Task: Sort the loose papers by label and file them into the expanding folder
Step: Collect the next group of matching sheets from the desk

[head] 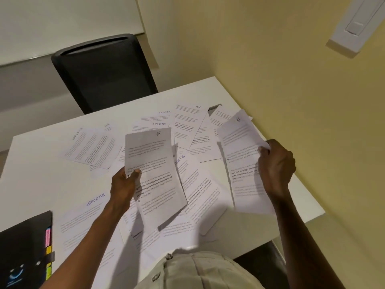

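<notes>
Beige shirt (200,270) at bottom edge. Expanding folder (23,253) on worktop (37,167), near-left corner. Left hand (125,182) pinches an HR sheet (154,174); right hand (275,163) grips another HR sheet (243,163), both lifted. Loose papers (187,130) spread across worktop.

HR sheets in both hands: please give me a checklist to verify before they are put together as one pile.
1. Left hand grips its sheet: ok, thumb on the left edge.
2. That sheet's label reads HR: ok.
3. Right hand grips its sheet: ok, held at the right edge.
4. Right sheet's label matches: cannot tell for sure, it is blurred but looks like HR.
5. Other HR sheets remaining on the table: not ok, at least two lie there, one at the far left and one at the far side.
6. Folder open for filing: not ok, it lies closed at the near left.
</notes>
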A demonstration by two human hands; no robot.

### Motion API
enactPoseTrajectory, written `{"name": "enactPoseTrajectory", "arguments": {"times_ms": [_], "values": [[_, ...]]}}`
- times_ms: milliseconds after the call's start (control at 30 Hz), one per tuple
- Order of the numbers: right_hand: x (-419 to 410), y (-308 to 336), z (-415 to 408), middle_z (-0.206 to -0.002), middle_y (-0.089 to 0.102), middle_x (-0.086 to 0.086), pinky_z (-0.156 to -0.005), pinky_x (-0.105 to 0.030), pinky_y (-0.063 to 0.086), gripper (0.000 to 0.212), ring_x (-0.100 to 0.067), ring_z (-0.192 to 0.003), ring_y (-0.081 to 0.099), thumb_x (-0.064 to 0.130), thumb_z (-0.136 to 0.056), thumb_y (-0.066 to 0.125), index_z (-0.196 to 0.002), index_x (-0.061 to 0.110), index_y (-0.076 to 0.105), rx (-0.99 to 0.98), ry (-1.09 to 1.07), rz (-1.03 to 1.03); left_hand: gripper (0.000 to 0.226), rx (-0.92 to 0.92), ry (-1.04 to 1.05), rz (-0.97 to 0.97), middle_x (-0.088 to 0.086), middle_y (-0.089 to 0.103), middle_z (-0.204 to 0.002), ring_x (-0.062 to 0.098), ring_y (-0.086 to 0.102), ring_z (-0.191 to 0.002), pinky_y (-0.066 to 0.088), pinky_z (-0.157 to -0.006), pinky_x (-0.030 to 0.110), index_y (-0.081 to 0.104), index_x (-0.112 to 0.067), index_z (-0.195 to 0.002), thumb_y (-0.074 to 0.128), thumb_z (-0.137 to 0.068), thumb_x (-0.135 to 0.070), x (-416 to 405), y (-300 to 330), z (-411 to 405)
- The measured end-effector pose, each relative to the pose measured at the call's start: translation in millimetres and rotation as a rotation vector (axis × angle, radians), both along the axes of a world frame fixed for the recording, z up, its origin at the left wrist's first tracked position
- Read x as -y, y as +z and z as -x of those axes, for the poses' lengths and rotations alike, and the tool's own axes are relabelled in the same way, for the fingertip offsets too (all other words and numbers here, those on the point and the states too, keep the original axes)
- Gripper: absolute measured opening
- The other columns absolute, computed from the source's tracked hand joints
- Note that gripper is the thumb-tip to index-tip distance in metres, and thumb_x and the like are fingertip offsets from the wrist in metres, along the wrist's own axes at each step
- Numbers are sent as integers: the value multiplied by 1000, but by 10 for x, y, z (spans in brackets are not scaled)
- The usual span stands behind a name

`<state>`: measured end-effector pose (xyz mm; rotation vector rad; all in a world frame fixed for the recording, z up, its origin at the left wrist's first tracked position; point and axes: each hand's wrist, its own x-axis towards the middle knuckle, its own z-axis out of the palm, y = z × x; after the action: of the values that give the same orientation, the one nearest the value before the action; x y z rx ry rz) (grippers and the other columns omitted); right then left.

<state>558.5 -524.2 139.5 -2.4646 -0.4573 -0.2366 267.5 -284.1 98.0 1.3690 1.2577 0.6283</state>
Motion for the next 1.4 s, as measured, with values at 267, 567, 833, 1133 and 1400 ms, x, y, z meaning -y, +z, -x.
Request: {"name": "enactPoseTrajectory", "arguments": {"times_ms": [267,567,833,1133,1400], "values": [[-579,395,335,-67,65,11,-57,-22,41,11,-9,-58,58,25,-82,73,-82,14,70,-530,362,-422,13,59,-91,113,14,61,-77,23,50,-62,41,-57,33,70,-21,-106,61,-97,-23,9,201,-27],[-899,-64,872,-99,69,8,-76,-31,53,25,-13,-92,66,26,-84,72,-104,19,59,-846,422,-393,27,243,-177,360,17,73,-112,32,72,-96,60,-80,42,70,-5,-116,67,-91,-16,287,388,-44],[-1054,-164,1027,-108,72,7,-89,-41,57,29,-10,-97,69,15,-84,73,-112,18,64,-780,513,-495,47,186,-76,88,-12,75,-102,12,69,-104,52,-86,22,65,-20,-124,69,-87,-49,282,306,-8],[-1163,-157,1092,-106,66,13,-63,-10,52,32,-4,-93,66,25,-92,66,-123,26,56,-772,683,-516,29,67,21,-192,-11,71,-116,6,68,-104,55,-86,28,63,-23,-127,61,-98,-29,221,240,117],[-1158,-854,1408,-108,69,5,-70,-19,55,33,-16,-99,67,13,-89,68,-118,23,59,-860,608,-411,23,-14,27,-28,-14,71,-110,10,68,-104,52,-81,17,65,-26,-121,59,-99,-26,308,-390,276]]}}
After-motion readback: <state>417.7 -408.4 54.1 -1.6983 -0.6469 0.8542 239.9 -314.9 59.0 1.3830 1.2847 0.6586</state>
